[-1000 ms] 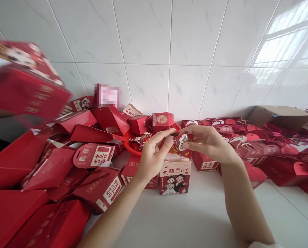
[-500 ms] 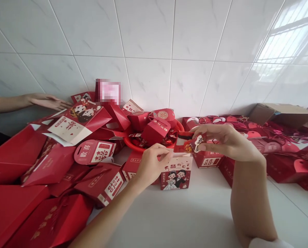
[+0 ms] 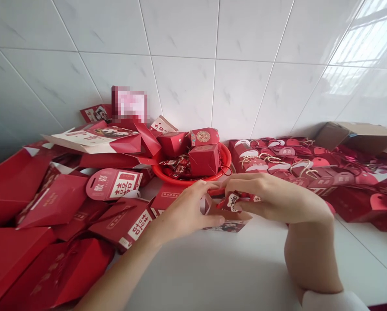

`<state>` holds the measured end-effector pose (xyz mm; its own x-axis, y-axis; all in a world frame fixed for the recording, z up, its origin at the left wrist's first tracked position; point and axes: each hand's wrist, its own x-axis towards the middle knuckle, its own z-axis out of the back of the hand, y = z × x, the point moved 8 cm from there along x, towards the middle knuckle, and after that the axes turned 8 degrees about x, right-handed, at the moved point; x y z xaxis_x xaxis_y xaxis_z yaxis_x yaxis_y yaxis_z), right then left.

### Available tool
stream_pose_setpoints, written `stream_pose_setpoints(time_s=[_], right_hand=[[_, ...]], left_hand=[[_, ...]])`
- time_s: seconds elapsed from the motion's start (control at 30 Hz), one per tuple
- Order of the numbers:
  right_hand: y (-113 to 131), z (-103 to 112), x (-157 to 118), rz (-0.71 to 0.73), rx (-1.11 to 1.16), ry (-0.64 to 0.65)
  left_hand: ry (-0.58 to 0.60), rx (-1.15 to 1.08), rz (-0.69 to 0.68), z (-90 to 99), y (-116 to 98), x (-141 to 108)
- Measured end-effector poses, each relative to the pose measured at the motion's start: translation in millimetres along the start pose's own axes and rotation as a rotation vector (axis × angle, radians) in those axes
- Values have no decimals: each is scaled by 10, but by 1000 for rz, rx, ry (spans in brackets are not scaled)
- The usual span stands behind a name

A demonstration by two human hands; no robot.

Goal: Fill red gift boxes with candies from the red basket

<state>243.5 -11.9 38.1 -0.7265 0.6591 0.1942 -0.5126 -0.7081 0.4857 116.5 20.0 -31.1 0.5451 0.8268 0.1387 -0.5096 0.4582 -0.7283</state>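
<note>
My left hand (image 3: pixel 188 211) grips the left rim of a small open gift box (image 3: pixel 227 225), thumb at the front and fingers behind. The box is red and cream with a printed picture, tilted so that its opening shows. In my right hand (image 3: pixel 264 196) is a red candy packet (image 3: pixel 234 201) with white lettering, pinched at the box's mouth. My fingers hide part of the packet and box. Just behind stands a red plastic basin (image 3: pixel 157 173) with wrapped candies (image 3: pixel 180 166) and several small red boxes (image 3: pixel 203 160) in it.
Red gift boxes and bags (image 3: pixel 50 203) pile up at the left. Several rows of handled red boxes (image 3: pixel 287 160) stand at the right, with a cardboard box (image 3: pixel 352 136) behind. A white tiled wall (image 3: pixel 187 86) backs the white tabletop (image 3: pixel 193 268).
My right hand has brought the packet left and down to the box's mouth. The gift box has tipped. Another person's hand at the left has left view, and the bag there lies flatter.
</note>
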Motion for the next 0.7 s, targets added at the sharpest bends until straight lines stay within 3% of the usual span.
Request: stream_pose_setpoints(time_s=[0.3,0.5,0.7], right_hand=[[41,-208,23,-37,-153,-5],[138,-79,5,34,-162,-154],[124,-161,14,-24,-139,-92]], left_hand=[[25,46,1,-25,-65,-36],[15,19,11,-23,-51,-20],[22,24,15,-20,-73,-19]])
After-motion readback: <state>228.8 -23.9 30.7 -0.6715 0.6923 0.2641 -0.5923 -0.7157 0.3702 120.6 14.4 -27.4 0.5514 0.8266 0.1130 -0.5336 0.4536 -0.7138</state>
